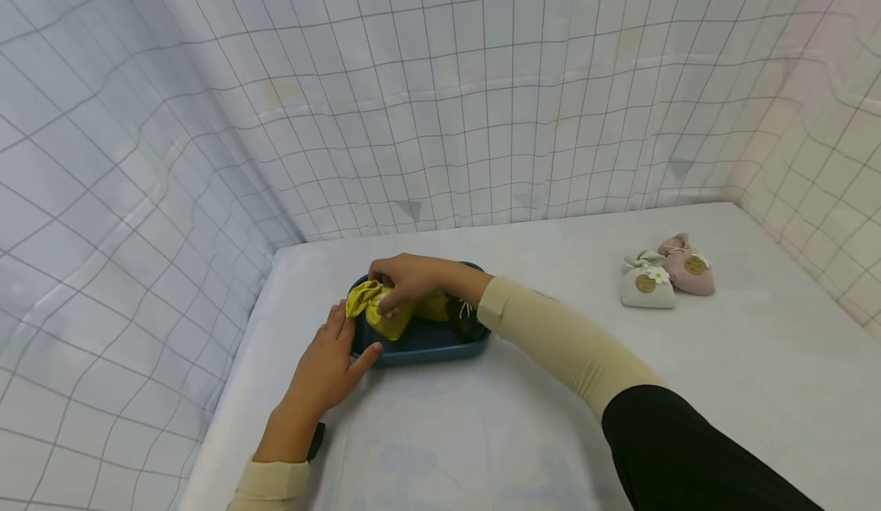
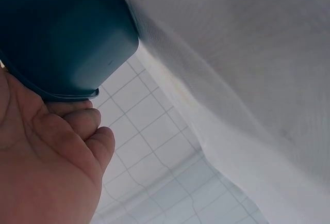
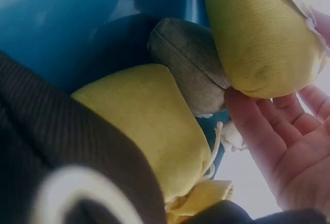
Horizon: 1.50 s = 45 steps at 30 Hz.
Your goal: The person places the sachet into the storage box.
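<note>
A blue tray stands near the table's left edge. My right hand reaches across and pinches a yellow cloth sachet at the tray's left end; in the right wrist view this yellow sachet sits against my fingers. A second yellow sachet, a grey-brown one and a dark one lie in the tray. My left hand holds the tray's near-left corner, with the thumb on the front wall. In the left wrist view its fingers curl under the tray rim.
A white sachet with a flower and a pink sachet lie together on the white table at the right. Checked cloth walls close off the back and both sides. The table's left edge runs close to the tray.
</note>
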### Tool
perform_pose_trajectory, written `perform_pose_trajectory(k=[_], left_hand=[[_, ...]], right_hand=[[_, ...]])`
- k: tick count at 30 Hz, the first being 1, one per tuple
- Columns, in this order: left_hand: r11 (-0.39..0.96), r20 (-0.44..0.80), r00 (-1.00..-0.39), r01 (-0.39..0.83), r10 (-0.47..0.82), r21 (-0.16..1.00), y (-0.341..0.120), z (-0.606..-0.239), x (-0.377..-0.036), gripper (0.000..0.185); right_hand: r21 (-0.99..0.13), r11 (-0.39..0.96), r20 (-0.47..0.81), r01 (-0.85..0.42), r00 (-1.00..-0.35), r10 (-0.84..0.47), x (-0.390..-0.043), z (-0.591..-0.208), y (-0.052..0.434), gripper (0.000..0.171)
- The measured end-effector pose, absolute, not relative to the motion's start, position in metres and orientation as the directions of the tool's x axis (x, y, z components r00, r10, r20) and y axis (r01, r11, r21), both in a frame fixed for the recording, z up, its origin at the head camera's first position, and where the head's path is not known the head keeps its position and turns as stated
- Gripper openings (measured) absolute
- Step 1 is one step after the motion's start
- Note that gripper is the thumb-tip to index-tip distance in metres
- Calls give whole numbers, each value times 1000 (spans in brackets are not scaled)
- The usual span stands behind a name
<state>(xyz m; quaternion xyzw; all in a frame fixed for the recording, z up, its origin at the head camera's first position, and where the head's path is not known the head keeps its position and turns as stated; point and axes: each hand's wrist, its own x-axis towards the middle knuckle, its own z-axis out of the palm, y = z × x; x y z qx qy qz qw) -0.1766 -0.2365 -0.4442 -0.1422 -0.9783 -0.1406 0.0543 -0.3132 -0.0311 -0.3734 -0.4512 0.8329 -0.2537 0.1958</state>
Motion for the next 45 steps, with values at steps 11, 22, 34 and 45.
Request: perform_pose_trajectory(k=[11,22,34,45], left_hand=[[923,136,-957,285,258,258,-237,-444,-176,93],[924,127,-958,282,257,257,-237,-445,-176,94],[918,164,-951,299,263,260,-236,-445,-176,86],[919,151,-952,296,265,259,-237,-447,-177,88]], right_hand=[[-562,467,-116,-682,-494,-862,-315,-383,-35,33],[-528,492,-189,-692,-470,-862,-316,-391,-42,38],[-569,453,-160,-686,-448,-880,-316,-391,-42,33],[-581,441,-143,-684,-448,-883,-316,-371,-27,41]])
